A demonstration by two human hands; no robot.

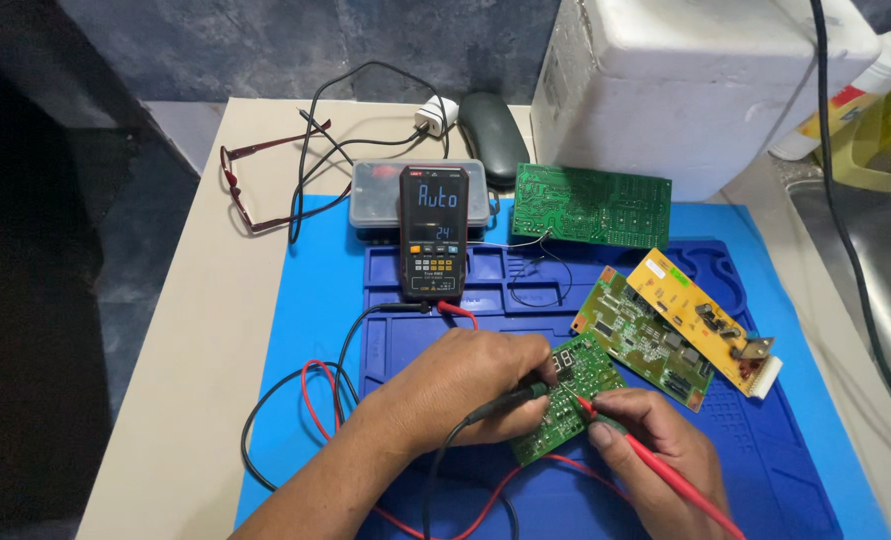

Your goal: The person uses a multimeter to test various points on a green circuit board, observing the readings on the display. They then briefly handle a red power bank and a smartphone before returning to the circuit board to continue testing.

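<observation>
A small green circuit board (577, 388) with a dark display block lies on the blue work mat (765, 450). My left hand (460, 385) rests on the board's left side and holds a black test probe (510, 400), tip on the board. My right hand (655, 450) pinches a red test probe (655, 465) whose tip touches the board's middle. Red and black leads run back to a black multimeter (432, 232) that stands propped behind, its screen lit.
Two more green boards (593, 206) (645, 338) and a yellow board (700, 320) lie at the right of the mat. Red glasses (255, 185), a grey parts box (375, 195), a dark case (493, 135), a white foam box (705, 80) and a metal sink (865, 260) surround it.
</observation>
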